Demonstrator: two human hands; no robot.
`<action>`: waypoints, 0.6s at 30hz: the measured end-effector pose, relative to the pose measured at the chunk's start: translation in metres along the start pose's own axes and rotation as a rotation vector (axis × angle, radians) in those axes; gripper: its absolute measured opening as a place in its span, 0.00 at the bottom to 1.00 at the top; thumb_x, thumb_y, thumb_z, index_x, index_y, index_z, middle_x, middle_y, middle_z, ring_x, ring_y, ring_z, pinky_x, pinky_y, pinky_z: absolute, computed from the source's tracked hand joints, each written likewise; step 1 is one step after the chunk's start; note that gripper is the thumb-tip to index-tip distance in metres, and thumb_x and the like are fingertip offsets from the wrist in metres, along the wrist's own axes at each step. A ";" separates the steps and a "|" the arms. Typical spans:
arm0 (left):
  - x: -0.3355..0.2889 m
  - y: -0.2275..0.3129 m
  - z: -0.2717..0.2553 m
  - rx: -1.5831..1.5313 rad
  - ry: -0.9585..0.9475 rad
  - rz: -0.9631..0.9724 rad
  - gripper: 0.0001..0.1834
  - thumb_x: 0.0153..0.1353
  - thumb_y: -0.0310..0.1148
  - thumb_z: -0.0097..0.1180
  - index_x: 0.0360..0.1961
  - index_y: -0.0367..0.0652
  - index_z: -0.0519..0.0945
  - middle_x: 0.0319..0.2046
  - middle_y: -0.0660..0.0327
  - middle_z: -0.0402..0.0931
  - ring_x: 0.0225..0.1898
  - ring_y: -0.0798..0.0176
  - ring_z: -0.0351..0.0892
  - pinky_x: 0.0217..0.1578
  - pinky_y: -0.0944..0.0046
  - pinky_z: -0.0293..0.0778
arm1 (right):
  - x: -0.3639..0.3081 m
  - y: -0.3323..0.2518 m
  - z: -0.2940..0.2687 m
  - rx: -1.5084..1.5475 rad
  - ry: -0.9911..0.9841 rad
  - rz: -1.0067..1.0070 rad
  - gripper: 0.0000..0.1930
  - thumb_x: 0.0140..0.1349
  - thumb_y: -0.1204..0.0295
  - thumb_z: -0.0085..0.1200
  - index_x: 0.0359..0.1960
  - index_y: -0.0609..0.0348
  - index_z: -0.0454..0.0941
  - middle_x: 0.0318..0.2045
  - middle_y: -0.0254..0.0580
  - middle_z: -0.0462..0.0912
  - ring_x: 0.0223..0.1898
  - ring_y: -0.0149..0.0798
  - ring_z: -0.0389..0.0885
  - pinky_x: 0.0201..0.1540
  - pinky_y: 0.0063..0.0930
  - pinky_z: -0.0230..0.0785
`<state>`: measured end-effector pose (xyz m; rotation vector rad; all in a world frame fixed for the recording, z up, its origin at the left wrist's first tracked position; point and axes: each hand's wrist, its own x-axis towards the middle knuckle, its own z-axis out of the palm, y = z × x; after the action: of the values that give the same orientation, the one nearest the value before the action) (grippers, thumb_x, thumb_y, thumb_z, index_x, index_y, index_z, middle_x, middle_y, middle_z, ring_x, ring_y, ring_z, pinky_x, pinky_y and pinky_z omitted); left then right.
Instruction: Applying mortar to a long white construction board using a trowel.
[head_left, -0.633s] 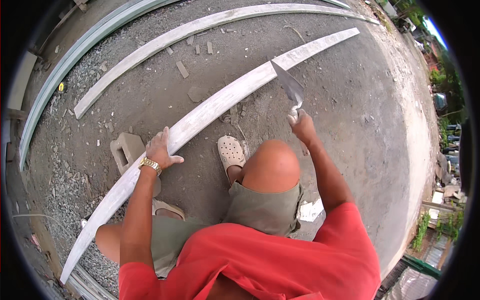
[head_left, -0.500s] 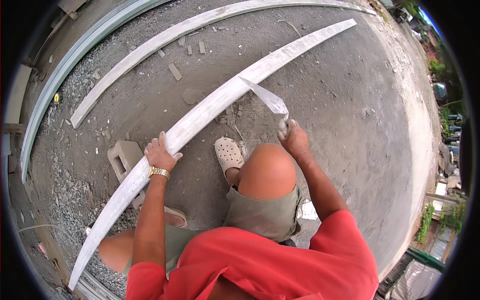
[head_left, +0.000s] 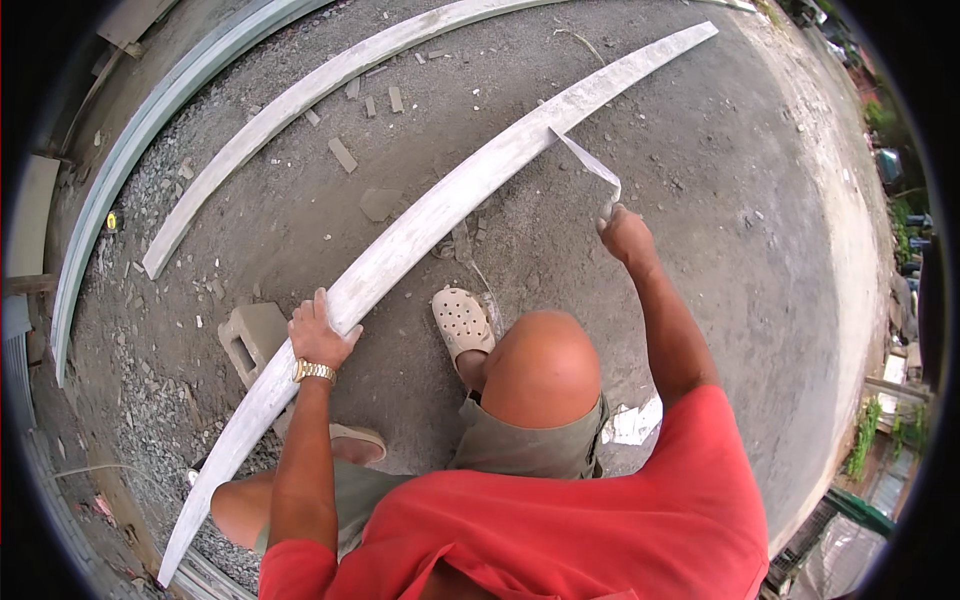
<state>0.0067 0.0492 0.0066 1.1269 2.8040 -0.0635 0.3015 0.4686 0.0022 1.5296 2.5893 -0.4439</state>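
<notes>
- Plank [head_left: 420, 235], long, pale and coated grey-white, lies slantwise over the gravel ground [head_left: 750, 250], from near the person's left foot up to the far right; it seems propped on a concrete block [head_left: 250, 335] just under the left hand.
- Left hand [head_left: 320, 335] rests on the plank's near stretch, fingers spread over its edge, a gold watch [head_left: 312, 371] on the wrist; it looks to be steadying the piece.
- A beige clog [head_left: 462, 322] stands on the ground just beside the plank, close under the bent knee.
- Right hand [head_left: 625, 232] is closed around the handle of a trowel [head_left: 588, 162], whose blade tip touches the plank's right edge past the middle.
- Judging by the even pale coat along most of the length, the smoothing looks well on; only touch-ups near the blade seem left.
- Two more curved strips [head_left: 300, 95] lie well apart, farther off.
</notes>
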 end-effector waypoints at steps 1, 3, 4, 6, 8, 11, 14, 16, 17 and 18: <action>-0.001 -0.002 0.000 0.004 0.002 -0.006 0.50 0.37 0.54 0.68 0.61 0.44 0.62 0.47 0.54 0.67 0.49 0.50 0.67 0.50 0.50 0.64 | -0.001 -0.012 -0.006 -0.013 -0.029 -0.068 0.17 0.55 0.59 0.54 0.37 0.60 0.73 0.33 0.55 0.81 0.37 0.54 0.80 0.41 0.47 0.71; -0.003 -0.006 0.000 0.040 0.020 -0.004 0.50 0.37 0.54 0.68 0.61 0.43 0.62 0.45 0.54 0.68 0.48 0.51 0.67 0.48 0.50 0.64 | -0.035 -0.035 -0.005 -0.064 -0.107 -0.170 0.16 0.55 0.59 0.54 0.37 0.60 0.73 0.33 0.55 0.81 0.37 0.54 0.80 0.41 0.47 0.71; -0.002 -0.005 -0.001 0.041 0.019 -0.006 0.50 0.37 0.54 0.68 0.61 0.43 0.62 0.45 0.54 0.68 0.48 0.51 0.67 0.48 0.50 0.64 | -0.048 -0.039 -0.004 -0.121 -0.184 -0.257 0.16 0.55 0.60 0.54 0.37 0.60 0.74 0.33 0.55 0.81 0.37 0.54 0.80 0.41 0.47 0.71; -0.001 -0.002 -0.003 0.029 0.031 0.003 0.50 0.37 0.54 0.67 0.61 0.43 0.62 0.45 0.54 0.68 0.48 0.51 0.67 0.48 0.50 0.64 | -0.041 -0.028 0.001 -0.131 -0.160 -0.230 0.15 0.55 0.60 0.54 0.37 0.59 0.74 0.32 0.54 0.81 0.37 0.54 0.80 0.41 0.46 0.72; 0.002 0.003 0.002 0.012 0.022 0.014 0.51 0.37 0.54 0.67 0.61 0.43 0.62 0.46 0.54 0.68 0.48 0.51 0.67 0.48 0.50 0.64 | -0.009 -0.001 -0.009 -0.097 -0.019 -0.058 0.15 0.54 0.60 0.54 0.37 0.58 0.74 0.31 0.54 0.81 0.36 0.54 0.80 0.40 0.46 0.72; 0.001 -0.001 0.008 0.016 0.013 0.011 0.51 0.37 0.54 0.67 0.61 0.43 0.62 0.47 0.54 0.67 0.49 0.51 0.67 0.49 0.50 0.64 | 0.015 0.017 -0.023 -0.063 -0.029 -0.091 0.15 0.54 0.60 0.55 0.36 0.59 0.74 0.30 0.53 0.81 0.36 0.54 0.80 0.40 0.46 0.72; -0.004 -0.005 -0.002 0.046 -0.011 -0.030 0.51 0.37 0.54 0.67 0.61 0.42 0.62 0.47 0.54 0.67 0.49 0.50 0.67 0.49 0.50 0.64 | -0.021 -0.023 -0.026 -0.089 -0.159 -0.141 0.16 0.54 0.60 0.55 0.37 0.60 0.75 0.33 0.54 0.81 0.38 0.54 0.80 0.41 0.46 0.72; -0.002 -0.004 -0.004 0.069 -0.013 -0.020 0.51 0.37 0.54 0.67 0.61 0.42 0.62 0.47 0.53 0.67 0.49 0.50 0.67 0.49 0.50 0.64 | -0.035 -0.036 -0.028 -0.145 -0.187 -0.152 0.16 0.54 0.60 0.55 0.37 0.60 0.76 0.33 0.54 0.81 0.39 0.54 0.80 0.42 0.45 0.72; -0.001 -0.003 -0.004 0.073 -0.016 -0.021 0.51 0.37 0.54 0.67 0.61 0.42 0.62 0.47 0.53 0.67 0.49 0.50 0.67 0.49 0.50 0.64 | -0.037 -0.038 -0.026 -0.197 -0.212 -0.164 0.16 0.54 0.60 0.55 0.36 0.60 0.76 0.34 0.54 0.81 0.40 0.54 0.80 0.43 0.44 0.72; 0.000 0.002 -0.002 0.044 0.004 0.000 0.50 0.38 0.54 0.67 0.61 0.42 0.62 0.47 0.53 0.67 0.49 0.50 0.67 0.49 0.50 0.64 | -0.030 -0.022 -0.027 -0.196 -0.215 -0.142 0.16 0.54 0.60 0.55 0.36 0.60 0.76 0.34 0.54 0.81 0.40 0.54 0.80 0.43 0.44 0.72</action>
<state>0.0078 0.0502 0.0089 1.1373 2.8197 -0.1228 0.2986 0.4419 0.0387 1.1732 2.4976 -0.3337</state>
